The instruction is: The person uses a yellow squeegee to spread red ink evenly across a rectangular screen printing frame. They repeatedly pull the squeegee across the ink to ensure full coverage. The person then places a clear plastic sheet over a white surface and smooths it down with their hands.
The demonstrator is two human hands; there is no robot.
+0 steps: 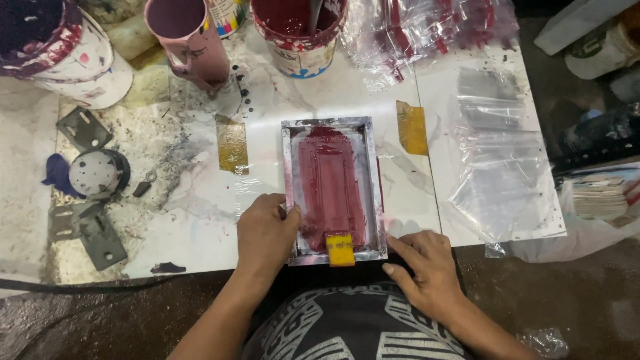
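A small metal-framed printing screen (289, 167) smeared with dark red ink lies flat on the white table (200, 220). A yellow squeegee (341, 249) rests on the frame's near edge. My left hand (265, 233) lies flat on the table with its thumb against the frame's left rail. My right hand (427, 270) rests at the frame's near right corner, with the index finger touching it. Neither hand grips anything.
Paint buckets (73, 53) (299, 33) and a pink cup (187, 40) stand at the back. Clear plastic bags (497, 167) lie on the right, more at the back (427, 27). Two strips of yellow tape (412, 127) (232, 143) flank the screen. Metal brackets (90, 227) and a round lid (99, 173) lie left.
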